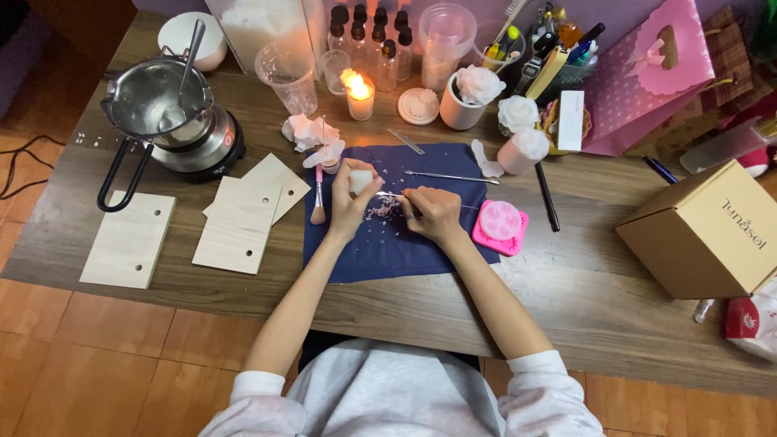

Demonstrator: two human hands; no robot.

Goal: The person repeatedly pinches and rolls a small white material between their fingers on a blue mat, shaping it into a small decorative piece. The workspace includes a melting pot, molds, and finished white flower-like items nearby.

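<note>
Left hand (pixel 350 202) grasping small white wax piece (pixel 361 181), right hand (pixel 433 214) gripping thin metal tool (pixel 390 195) against it, shavings (pixel 382 210) on blue cloth (pixel 380 251), pink mould (pixel 501 226) just beside right hand, bench (pixel 615 267)

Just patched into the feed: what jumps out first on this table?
The lit candle glows at the back centre. On the blue cloth, the left hand holds a small white piece while the right hand works it with a thin metal tool. A pink mould lies just right of them.
</note>
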